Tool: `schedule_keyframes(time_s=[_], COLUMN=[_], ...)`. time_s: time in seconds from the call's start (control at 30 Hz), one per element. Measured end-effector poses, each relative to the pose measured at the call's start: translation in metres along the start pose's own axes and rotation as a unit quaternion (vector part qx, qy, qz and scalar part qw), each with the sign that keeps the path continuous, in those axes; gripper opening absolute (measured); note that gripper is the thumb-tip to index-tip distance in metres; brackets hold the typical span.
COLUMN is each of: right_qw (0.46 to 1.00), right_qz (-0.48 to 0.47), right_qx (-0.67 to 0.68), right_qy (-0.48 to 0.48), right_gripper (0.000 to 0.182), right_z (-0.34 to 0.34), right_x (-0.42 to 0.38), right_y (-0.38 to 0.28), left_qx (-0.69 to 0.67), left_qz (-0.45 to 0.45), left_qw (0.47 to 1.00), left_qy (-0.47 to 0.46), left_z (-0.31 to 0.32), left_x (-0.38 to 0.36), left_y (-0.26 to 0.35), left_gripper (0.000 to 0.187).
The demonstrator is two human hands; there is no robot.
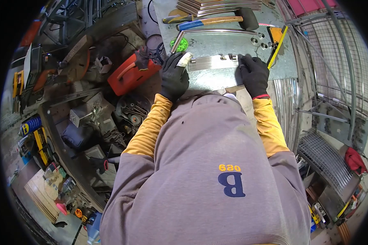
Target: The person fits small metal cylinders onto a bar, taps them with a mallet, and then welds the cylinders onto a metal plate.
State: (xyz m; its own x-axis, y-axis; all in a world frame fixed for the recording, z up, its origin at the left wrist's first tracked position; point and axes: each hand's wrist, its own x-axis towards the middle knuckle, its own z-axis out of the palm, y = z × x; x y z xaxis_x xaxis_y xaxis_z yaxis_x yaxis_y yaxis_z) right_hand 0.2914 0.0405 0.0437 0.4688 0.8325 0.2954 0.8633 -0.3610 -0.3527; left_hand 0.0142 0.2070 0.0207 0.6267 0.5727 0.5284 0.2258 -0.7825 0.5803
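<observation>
Saw shiny metal strip (210, 63) between gloved left hand (174, 78) and right hand (254, 76); couldn't tell if gripping. Judged stiff, slick, fairly light, best held at both ends.

Gloved left hand (174, 78) and right hand (254, 76) apart; yellow-sleeved forearms (150, 124) forward

I've got a smooth metal bar (214, 64) on my feed, glossy where the light strikes, and the sheet-metal bench top (223, 44) gives a duller sheen! The left hand (175, 77) and right hand (254, 74) wear matt, cloth-looking gloves (253, 79). Polished metal tube (216, 30), bright! Mallet (227, 19): matt head, wooden handle, partly painted. The red container (131, 72) looks like smooth plastic; the sweatshirt (204, 143), soft matt cloth.
</observation>
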Motion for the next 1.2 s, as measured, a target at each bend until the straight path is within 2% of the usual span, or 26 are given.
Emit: schedule_keyframes(time_s=[0.4, 0.47, 0.53, 0.6, 0.77, 1.2], right_qw=[0.999, 0.998, 0.993, 0.994, 0.99, 0.987], right_qz=[0.011, 0.009, -0.029, -0.023, -0.056, -0.075], right_qx=[0.028, 0.035, 0.039, 0.043, 0.053, 0.056], right_qy=[0.038, 0.056, 0.107, 0.099, 0.121, 0.131], right_gripper=[0.022, 0.024, 0.028, 0.03, 0.029, 0.028], right_z=[0.004, 0.008, 0.013, 0.016, 0.017, 0.015], right_x=[-0.005, -0.01, -0.016, -0.02, -0.02, -0.017], right_y=[-0.005, -0.003, -0.003, 0.0, 0.001, -0.002], left_qx=[0.024, 0.071, 0.089, 0.118, 0.096, 0.09], left_qz=[0.005, -0.005, -0.012, -0.037, -0.054, -0.067], left_qw=[0.999, 0.996, 0.995, 0.992, 0.993, 0.992], left_qy=[0.025, 0.06, 0.051, 0.036, 0.042, 0.055], left_z=[-0.003, -0.006, -0.008, -0.007, -0.008, -0.005], left_x=[0.0, -0.004, -0.01, -0.017, -0.012, -0.012], left_y=[0.009, 0.014, 0.012, 0.01, 0.013, 0.013], left_gripper=[0.051, 0.046, 0.039, 0.034, 0.034, 0.039])
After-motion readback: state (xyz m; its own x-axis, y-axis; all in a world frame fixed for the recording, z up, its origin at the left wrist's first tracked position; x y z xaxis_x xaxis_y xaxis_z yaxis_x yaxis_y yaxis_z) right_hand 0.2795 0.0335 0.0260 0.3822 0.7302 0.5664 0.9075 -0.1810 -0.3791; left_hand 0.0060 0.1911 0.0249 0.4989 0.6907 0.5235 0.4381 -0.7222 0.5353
